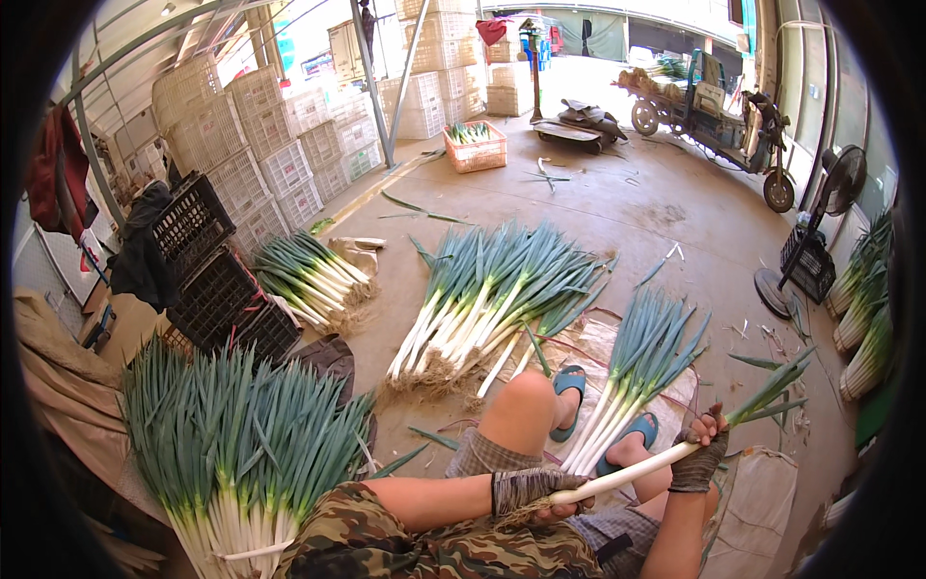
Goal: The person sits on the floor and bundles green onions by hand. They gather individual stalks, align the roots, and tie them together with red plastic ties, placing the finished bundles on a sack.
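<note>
A long green onion [628, 474] lies slantwise across my lap, its roots at the lower left and green leaves at the upper right. My left hand [546, 492], in a fingerless knit glove, is closed around its root end. Higher up, where white turns to green, my right hand [702, 441] grips the same stalk in a matching glove. Between my sandalled feet rests a pile of clean white-stemmed green onions [622, 383]. Beyond my knee spreads a larger pile with roots [477, 311]. At my left stands a dense mass of green onions [246, 449].
Black plastic crates [231, 304] and a smaller onion pile [318, 279] are at the left. An orange crate [476, 150], a platform scale [568, 134] and a cargo tricycle [712, 116] stand farther back. A fan [814, 217] and bundled onions [868, 326] are at right.
</note>
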Demonstrator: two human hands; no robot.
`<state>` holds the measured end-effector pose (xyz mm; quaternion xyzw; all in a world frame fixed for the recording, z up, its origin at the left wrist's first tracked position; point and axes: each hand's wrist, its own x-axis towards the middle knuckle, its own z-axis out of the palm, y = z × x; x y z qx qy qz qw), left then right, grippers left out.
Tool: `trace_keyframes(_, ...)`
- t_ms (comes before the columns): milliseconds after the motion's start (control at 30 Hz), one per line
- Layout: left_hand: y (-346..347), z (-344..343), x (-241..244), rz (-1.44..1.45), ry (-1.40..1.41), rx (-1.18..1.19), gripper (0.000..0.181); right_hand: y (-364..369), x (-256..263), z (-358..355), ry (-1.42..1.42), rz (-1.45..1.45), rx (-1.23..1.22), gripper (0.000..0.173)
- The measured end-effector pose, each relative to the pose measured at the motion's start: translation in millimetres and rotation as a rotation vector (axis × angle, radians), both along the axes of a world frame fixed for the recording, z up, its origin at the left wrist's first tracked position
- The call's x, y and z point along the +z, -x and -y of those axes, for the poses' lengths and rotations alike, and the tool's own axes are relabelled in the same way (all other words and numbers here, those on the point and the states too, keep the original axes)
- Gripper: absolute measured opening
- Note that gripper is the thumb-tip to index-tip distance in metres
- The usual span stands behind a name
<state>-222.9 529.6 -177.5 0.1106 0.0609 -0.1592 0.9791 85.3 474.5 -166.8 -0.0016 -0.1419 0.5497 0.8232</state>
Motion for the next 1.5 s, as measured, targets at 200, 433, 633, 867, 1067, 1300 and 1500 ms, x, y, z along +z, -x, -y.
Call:
trace_keyframes(200, 16, 6, -5, 0.043, 0.033, 0.126, 0.038, 19, 16, -22, -0.056, 0.029, 0.04, 0.033)
trace_keyframes(433, 42, -4, 27, -0.04, -0.123, 0.223, 0.041, 32, 22, -37, -0.078, 0.075, 0.049, 0.034)
trace_keyframes(633, 46, -5, 16, -0.136, 0.003, 0.107, 0.04, 55, 44, -37, -0.172, -0.024, 0.124, 0.034)
trace_keyframes(867, 48, -8, 47, -0.109, -0.104, 0.206, 0.06, 43, 67, -42, -0.318, 0.054, 0.233, 0.035)
trace_keyframes(1067, 38, -6, 69, -0.146, -0.827, 0.08, 0.047, 35, 55, -22, -0.219, -0.014, 0.052, 0.03)
trace_keyframes(1300, 28, 20, 67, -0.095, -1.949, 0.498, 0.038, 19, 31, -7, -0.259, -0.018, 0.053, 0.033)
trace_keyframes(1500, 21, 9, 40, 0.139, -2.383, 0.846, 0.043, 11, 11, 6, -0.224, -0.01, -0.062, 0.036)
